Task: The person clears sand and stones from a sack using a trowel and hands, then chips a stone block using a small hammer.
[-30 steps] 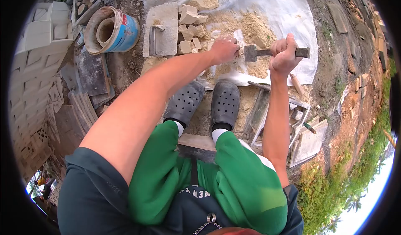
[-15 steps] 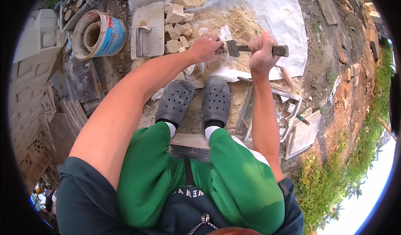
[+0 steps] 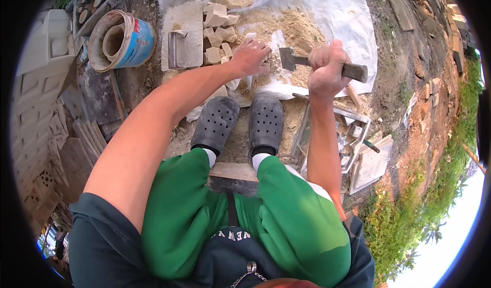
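White cloth makes one big sheet (image 3: 353,29) on the ground, with one heap of yellow sand (image 3: 296,24) on it. One hammer (image 3: 288,59) is up over the sheet, and the right hand (image 3: 328,69) has its fingers wrapped tight around the handle. Its flat head points at the left hand (image 3: 249,57). That hand is palm down with bent fingers; I cannot tell if it holds anything. A small gap lies between it and the hammer head.

At least six pale stones (image 3: 216,16) sit close together, between the sand and one dusty board (image 3: 193,19). One blue bucket (image 3: 137,42) stands apart, left of the board. Two grey shoes (image 3: 266,123) have their toes just short of the sheet's near edge. Past the right hand, bare sheet runs to its right edge, so there is open room on that side.
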`<act>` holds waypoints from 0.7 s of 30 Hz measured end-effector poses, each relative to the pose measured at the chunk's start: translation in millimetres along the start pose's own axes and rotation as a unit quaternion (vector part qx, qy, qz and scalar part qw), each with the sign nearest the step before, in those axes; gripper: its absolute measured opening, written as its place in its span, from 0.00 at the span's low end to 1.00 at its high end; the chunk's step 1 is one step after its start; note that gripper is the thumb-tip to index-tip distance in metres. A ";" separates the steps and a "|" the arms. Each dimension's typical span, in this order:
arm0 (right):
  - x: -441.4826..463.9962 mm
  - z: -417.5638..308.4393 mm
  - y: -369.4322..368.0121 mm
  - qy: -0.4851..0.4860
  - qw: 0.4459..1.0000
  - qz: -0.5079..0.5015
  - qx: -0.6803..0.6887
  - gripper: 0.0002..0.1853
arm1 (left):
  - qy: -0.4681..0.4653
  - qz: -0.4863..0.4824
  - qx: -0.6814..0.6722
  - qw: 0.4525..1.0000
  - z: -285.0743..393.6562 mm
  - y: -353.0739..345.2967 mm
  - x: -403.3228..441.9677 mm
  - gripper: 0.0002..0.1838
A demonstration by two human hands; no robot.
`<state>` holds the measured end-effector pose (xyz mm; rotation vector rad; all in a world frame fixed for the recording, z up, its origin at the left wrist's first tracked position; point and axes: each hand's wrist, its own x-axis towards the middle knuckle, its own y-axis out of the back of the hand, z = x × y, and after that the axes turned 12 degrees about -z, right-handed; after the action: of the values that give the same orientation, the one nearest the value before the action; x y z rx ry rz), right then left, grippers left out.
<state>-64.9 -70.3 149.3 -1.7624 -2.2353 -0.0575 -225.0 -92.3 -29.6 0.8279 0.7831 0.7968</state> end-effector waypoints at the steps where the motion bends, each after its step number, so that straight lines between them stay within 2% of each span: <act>1: 0.2 -4.0 1.6 0.008 1.000 0.005 0.002 0.25 | 0.003 -0.005 0.004 1.000 -0.4 0.4 0.4 0.33; 4: -8.1 33.6 11.2 0.041 0.999 -0.017 -0.023 0.24 | 0.004 -0.036 0.001 0.999 1.8 11.3 2.3 0.32; 5: -13.8 51.9 11.3 -0.035 0.999 0.013 -0.032 0.24 | 0.005 -0.062 -0.006 0.998 3.7 14.6 2.8 0.32; 7: 1.5 42.9 13.9 -0.022 0.999 -0.014 -0.018 0.24 | 0.002 -0.055 -0.009 0.998 1.7 13.8 5.8 0.33; 9: 6.6 20.5 11.0 -0.040 0.999 0.034 0.006 0.25 | -0.003 -0.058 -0.009 0.998 -0.1 7.0 1.1 0.33; 10: 7.9 11.7 12.1 -0.025 0.997 0.038 0.060 0.25 | -0.014 -0.002 -0.013 1.000 -1.0 4.1 -0.3 0.34; 11: 7.2 4.3 9.2 0.001 0.999 0.044 0.026 0.26 | -0.025 0.053 -0.018 0.998 -0.8 0.8 -2.8 0.34; 13: -2.1 1.8 7.6 0.008 0.998 0.034 0.049 0.26 | -0.005 0.047 -0.001 0.999 0.2 5.7 -6.1 0.35; 15: -14.7 43.3 10.6 0.044 0.999 0.007 -0.003 0.25 | 0.008 0.039 0.016 0.999 2.8 11.3 -6.8 0.35; 16: -16.0 45.0 7.2 -0.022 0.999 0.026 0.008 0.24 | 0.004 -0.002 0.023 1.000 3.7 13.4 -6.8 0.35; 17: -12.8 43.9 10.4 -0.021 0.999 0.025 0.008 0.24 | 0.004 -0.042 0.031 0.999 4.7 15.7 -6.1 0.34; 19: -3.9 30.4 8.1 -0.043 0.999 0.011 -0.003 0.23 | 0.000 -0.015 0.029 0.999 5.1 8.4 -6.6 0.34; 21: -3.8 12.6 5.8 0.006 1.000 0.007 0.001 0.24 | 0.004 0.018 0.029 0.999 1.5 2.7 -6.3 0.34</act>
<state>-61.1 -69.8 135.5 -1.7708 -2.2142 -0.0630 -227.4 -96.8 -24.8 0.8929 0.8035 0.8136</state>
